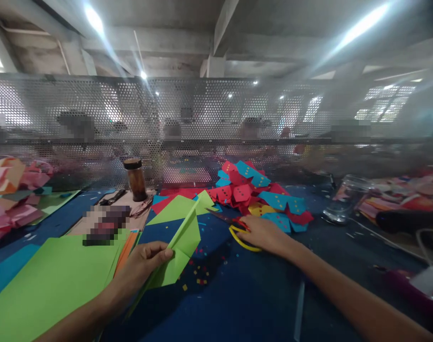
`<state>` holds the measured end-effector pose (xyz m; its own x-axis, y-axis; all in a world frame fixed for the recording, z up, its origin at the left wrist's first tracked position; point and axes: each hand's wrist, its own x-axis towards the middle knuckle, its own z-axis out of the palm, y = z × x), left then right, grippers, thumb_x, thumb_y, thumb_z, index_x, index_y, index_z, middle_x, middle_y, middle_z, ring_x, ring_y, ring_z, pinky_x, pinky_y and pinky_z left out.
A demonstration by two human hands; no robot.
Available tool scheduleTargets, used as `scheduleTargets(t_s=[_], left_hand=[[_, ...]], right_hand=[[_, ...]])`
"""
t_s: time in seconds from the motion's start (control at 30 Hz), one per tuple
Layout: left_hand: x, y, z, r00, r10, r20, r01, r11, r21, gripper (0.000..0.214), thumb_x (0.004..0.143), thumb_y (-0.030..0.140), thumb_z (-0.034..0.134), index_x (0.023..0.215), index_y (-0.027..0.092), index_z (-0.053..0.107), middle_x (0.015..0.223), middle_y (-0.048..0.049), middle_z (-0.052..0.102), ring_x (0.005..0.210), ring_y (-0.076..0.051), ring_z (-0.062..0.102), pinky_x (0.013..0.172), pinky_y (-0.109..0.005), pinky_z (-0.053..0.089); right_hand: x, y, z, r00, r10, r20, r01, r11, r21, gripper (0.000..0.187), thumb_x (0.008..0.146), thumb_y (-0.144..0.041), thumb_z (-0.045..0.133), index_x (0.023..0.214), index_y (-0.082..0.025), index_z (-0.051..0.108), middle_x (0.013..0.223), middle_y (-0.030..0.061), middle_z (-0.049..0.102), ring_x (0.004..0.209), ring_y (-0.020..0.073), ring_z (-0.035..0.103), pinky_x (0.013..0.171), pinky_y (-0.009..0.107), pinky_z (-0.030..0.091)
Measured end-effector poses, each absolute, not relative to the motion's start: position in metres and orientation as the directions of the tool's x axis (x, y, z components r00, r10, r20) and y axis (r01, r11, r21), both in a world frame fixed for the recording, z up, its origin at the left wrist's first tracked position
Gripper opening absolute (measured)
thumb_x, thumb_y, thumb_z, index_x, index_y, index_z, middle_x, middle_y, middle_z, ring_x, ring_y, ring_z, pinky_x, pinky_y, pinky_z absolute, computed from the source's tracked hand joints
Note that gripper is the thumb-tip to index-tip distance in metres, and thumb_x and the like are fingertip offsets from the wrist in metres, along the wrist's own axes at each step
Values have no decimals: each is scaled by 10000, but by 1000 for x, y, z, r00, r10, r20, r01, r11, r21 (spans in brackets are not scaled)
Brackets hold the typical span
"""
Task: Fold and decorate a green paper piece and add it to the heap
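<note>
The left hand (145,261) is closed on a folded green paper (182,242), thumb on top and fingers underneath, pinching its lower edge so that the pointed end rises away over the blue tabletop (237,299). The right hand (262,233) lies stretched out over the yellow handles of the scissors (242,245), touching them. Whether the fingers have closed through the loops I cannot tell. The scissors rest flat on the tabletop, blades pointing left towards the green paper.

Just behind the right hand sits a pile of red and blue folded pieces (259,194) (each marked with small dots). A stack of green sheets (52,280) lies beside the left forearm, and small paper scraps (201,279) are scattered between the two arms. A brown jar (135,179) stands upright by the mesh screen (202,109), and a clear glass jar (344,202) sits further right.
</note>
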<state>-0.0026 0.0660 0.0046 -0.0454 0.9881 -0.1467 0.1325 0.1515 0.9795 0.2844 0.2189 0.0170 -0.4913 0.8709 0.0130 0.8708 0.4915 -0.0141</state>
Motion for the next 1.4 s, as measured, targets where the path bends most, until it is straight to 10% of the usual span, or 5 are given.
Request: scheduleTargets(t_s=[0.23,0.4,0.5,0.77,1.4], left_hand=[[-4,66,-4,49,985,-166,174,156,972,432,773,574,619,626,189,489,547,78,309,490,-81,229,482,-253,149],[0,63,-5,109,966,-236,139,220,966,445,760,594,632,654,180,510,532,78,352,469,-73,266,466,-235,158],[6,58,-3,145,948,-283,123,267,956,463,727,616,653,693,163,568,542,62,431,467,-74,323,462,-222,199],[13,51,-7,192,915,-356,194,320,927,530,697,662,653,737,133,630,574,39,499,494,-82,381,480,-209,256],[8,55,-24,177,943,-282,226,240,944,438,751,599,635,761,180,505,566,79,417,493,-67,291,472,-204,193]], right_hand=[[275,232,19,-454,884,114,890,457,1,339,860,-304,581,1139,-122,647,1199,180,602,1177,319,515,926,363,395],[253,178,32,-721,688,-86,508,440,-741,392,924,-469,494,1100,-146,633,1004,97,689,884,186,647,765,276,480],[240,145,31,-779,613,-128,346,252,-904,397,887,-486,559,1016,-118,630,925,88,694,799,157,652,674,241,485],[231,120,8,-665,727,-167,258,14,-966,255,814,-382,670,867,-133,655,747,28,654,611,105,607,551,197,443],[233,122,0,-598,790,-136,261,31,-965,114,834,-244,623,796,-136,618,681,2,610,562,85,574,498,183,378]])
